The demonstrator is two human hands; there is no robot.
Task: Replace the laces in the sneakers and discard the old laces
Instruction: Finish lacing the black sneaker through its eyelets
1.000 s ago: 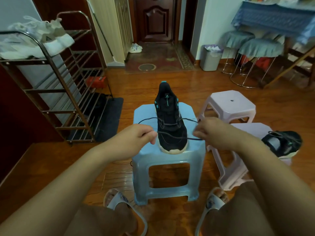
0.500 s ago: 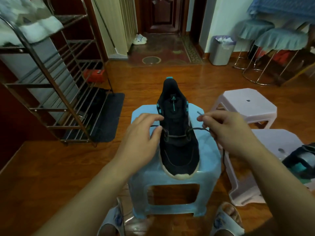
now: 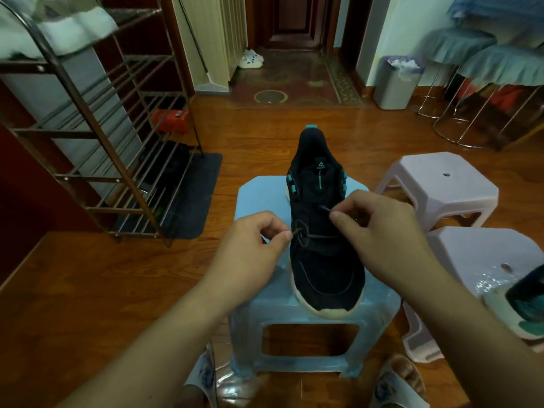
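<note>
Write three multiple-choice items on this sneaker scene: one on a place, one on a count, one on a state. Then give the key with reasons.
1. Where does the black sneaker with teal accents stand?
A. on the light blue plastic stool
B. on the metal shoe rack
C. on the wooden floor

2. How many pale pink plastic stools are in view?
A. one
B. two
C. four

3. What is the left hand doing?
A. lying flat on the stool
B. pinching the dark lace
C. hanging idle

Key: 1 A, its sole rests on the blue seat. 2 B, a far pink stool and a near pink stool stand on the right. 3 B, thumb and forefinger close on the lace, as do those of the right hand.
</note>
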